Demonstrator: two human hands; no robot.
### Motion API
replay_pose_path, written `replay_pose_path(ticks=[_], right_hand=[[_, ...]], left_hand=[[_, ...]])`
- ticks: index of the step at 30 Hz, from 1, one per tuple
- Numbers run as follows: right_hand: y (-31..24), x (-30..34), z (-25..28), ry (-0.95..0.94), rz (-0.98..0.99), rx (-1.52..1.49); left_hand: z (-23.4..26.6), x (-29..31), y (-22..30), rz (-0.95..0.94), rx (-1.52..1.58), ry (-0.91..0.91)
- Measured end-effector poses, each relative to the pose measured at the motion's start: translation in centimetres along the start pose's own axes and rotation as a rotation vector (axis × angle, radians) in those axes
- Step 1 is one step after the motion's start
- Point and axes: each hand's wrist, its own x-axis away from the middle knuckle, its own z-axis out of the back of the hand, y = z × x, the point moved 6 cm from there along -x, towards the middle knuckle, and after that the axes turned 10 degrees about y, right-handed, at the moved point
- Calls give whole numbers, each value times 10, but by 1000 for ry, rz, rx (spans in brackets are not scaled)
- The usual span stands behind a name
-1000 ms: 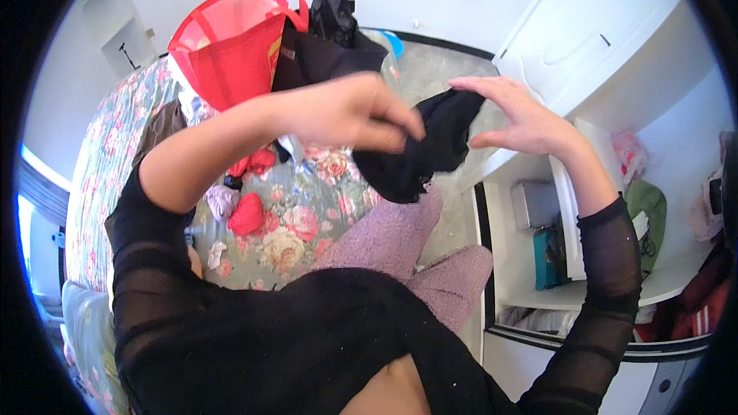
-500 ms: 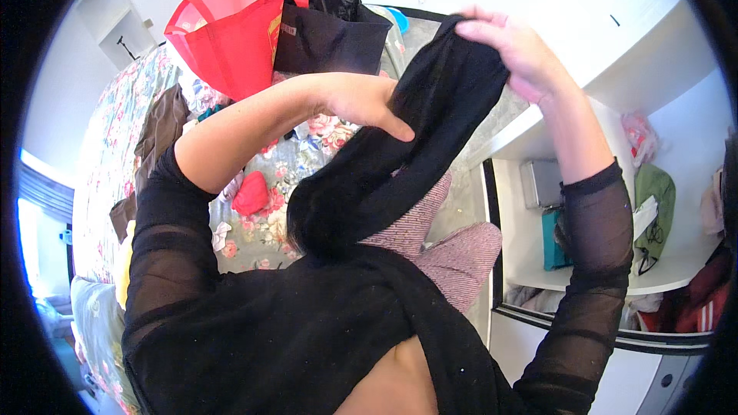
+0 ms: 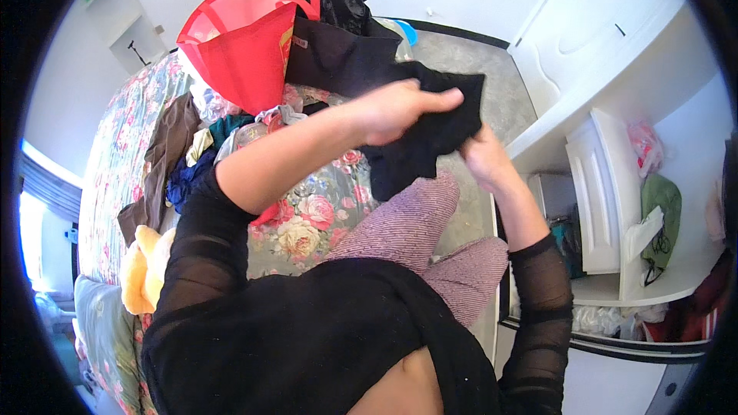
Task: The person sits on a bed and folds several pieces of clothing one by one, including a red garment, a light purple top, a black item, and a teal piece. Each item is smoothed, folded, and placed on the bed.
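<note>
Both of my hands are at a black cloth item (image 3: 423, 142), which is raised in front of me, above my knees and the near side of the bed. My right hand (image 3: 486, 155) is clamped on its lower right edge. My left hand (image 3: 403, 114) touches it from the left with the thumb laid across the fabric; the fingers are partly hidden and blurred, so I cannot tell whether they are closed on it. The cloth is bunched, with its lower left part hanging down toward my striped trousers (image 3: 396, 223).

On the flowered sheet (image 3: 307, 234): a red bag (image 3: 234, 69), open at the top, beside a black bag (image 3: 334, 58); left of my left forearm, a brown garment (image 3: 165, 138) near a dark blue one (image 3: 187, 179); a yellow plush item (image 3: 140, 273) near my left sleeve. To the right, a white cabinet (image 3: 600, 200) contains a green item (image 3: 663, 211).
</note>
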Motion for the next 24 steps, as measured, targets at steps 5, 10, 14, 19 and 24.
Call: replay_pose_path(ticks=[5,10,14,19,24], right_hand=[[37,17,-27,-356,-402,-530],[31,4,-25,-280,-501,-1029],[17,-20,26,-152,-445,-685],[-39,-33,105,-34,-263,-540],[-77,-38,119,-17,-170,-553]], left_hand=[[-23,15,-10,43,-47,-128],[15,16,-4,87,8,-49],[65,19,-3,42,15,126],[113,24,-3,34,54,299],[122,17,-2,7,112,288]])
